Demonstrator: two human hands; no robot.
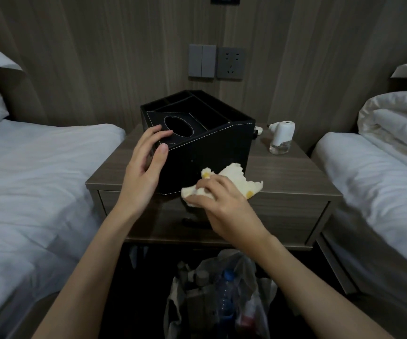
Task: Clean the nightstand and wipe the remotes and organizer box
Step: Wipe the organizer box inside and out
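Box (212,152): stands at the front middle of the counter (290,174), turned at an angle, one lower corner at the front edge. The panels look stiff and smooth, and the visible compartments are empty. Expect a light body that slides under wiping pressure.

Left grip (146,165): spread, fingers laid on the sloped top panel, thumb against the near side. Bracing across this upper corner is likely the soundest hold, since the edges are rigid.

Right grip (224,204): pinches a bunched cloth (236,177) at the foot of the box's near side. The cloth is soft and limp, so keep it wadded.

No remotes are in view.
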